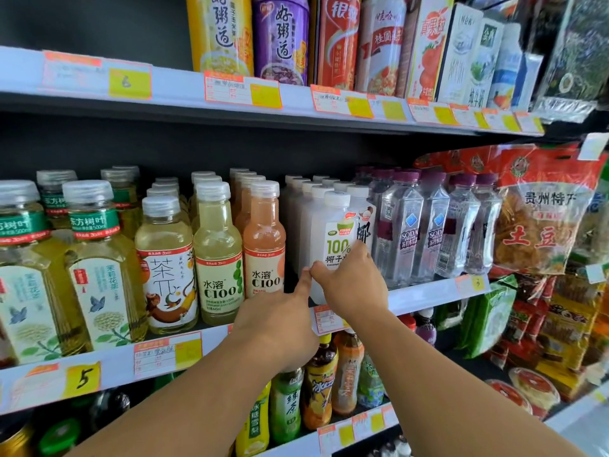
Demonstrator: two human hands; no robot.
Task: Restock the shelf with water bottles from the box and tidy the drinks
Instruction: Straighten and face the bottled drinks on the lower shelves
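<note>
A white coconut water bottle (336, 225) with a "100%" label stands at the front of the middle shelf (428, 293), with a row of the same bottles behind it. My right hand (352, 282) wraps the bottle's lower front, thumb on its left side. My left hand (280, 321) reaches up from below, its fingers pressed against the bottle's lower left edge beside my right thumb. Just right of it stand clear soda water bottles (400, 232) with purple caps. No box is in view.
Left of the coconut bottle stand orange (263, 245) and yellow C100 drinks (217, 258), then tea bottles (95, 275). Porridge cans (280, 37) and cartons fill the upper shelf. Snack bags (540, 219) hang at right. Several small drink bottles (319, 380) line the lower shelf under my arms.
</note>
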